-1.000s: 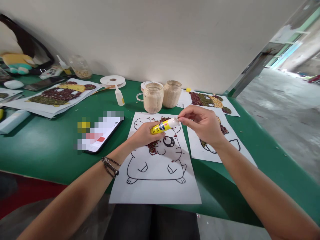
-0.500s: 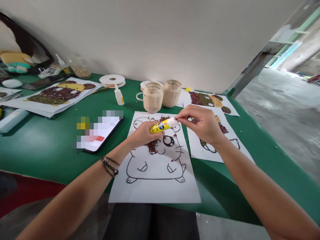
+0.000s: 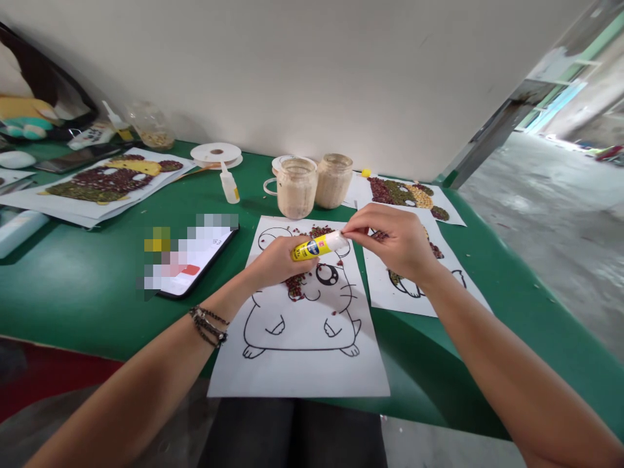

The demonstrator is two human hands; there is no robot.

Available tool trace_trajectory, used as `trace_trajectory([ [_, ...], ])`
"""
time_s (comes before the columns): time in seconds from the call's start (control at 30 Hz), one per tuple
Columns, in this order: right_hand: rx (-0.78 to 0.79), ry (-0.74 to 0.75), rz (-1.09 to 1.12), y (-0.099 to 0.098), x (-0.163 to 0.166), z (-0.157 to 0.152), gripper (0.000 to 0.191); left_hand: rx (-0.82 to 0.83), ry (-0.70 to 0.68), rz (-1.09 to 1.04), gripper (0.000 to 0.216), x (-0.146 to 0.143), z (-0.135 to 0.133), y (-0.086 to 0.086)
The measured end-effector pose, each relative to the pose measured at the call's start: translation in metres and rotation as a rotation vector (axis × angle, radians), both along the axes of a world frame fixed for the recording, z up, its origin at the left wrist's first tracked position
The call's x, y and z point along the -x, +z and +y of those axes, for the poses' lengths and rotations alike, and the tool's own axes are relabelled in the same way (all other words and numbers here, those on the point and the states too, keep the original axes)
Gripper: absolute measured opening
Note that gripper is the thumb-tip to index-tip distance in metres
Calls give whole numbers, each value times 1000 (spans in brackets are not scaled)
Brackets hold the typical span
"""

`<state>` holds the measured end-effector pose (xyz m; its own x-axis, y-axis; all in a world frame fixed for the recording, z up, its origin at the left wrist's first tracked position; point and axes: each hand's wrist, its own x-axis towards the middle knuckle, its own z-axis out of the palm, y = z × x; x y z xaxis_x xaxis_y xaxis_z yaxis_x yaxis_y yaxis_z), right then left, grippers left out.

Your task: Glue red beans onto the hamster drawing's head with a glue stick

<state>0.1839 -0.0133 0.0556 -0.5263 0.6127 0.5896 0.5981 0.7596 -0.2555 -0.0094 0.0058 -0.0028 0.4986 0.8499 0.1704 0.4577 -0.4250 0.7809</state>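
My left hand (image 3: 277, 261) is closed round a small yellow glue bottle (image 3: 312, 247), held level above a white sheet with a black hamster outline (image 3: 302, 325). My right hand (image 3: 392, 242) pinches the bottle's white cap end (image 3: 337, 240) with thumb and fingertips. Dark red beans (image 3: 296, 285) are stuck on the hamster's head, partly hidden under my left hand. A beaded bracelet sits on my left wrist.
Two glass jars (image 3: 296, 187) stand behind the sheet on the green table (image 3: 88, 286). A phone (image 3: 188, 257) lies left of it. Other bean pictures lie at the right (image 3: 407, 195) and far left (image 3: 104, 182), with a small glue bottle (image 3: 228, 185) and a tape spool (image 3: 216, 155).
Both hands stay on the glue bottle with the right fingers at the cap; the whole view has drifted slightly, nothing else has moved.
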Motion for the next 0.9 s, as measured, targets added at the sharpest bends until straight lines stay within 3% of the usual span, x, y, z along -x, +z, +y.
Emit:
trace_trajectory([
  [0.23, -26, 7, -40, -3, -1, 1, 9, -76, 69, 70, 23, 2, 3, -1],
  [0.53, 50, -10, -34, -6, -1, 3, 9, -192, 126, 175, 18, 6, 4, 2],
  [0.73, 208, -2, 45, -6, 0, 3, 9, -209, 139, 201, 15, 6, 4, 3],
  [0.9, 461, 18, 214, -8, 0, 4, 8, -233, 130, 209, 13, 7, 5, 3],
])
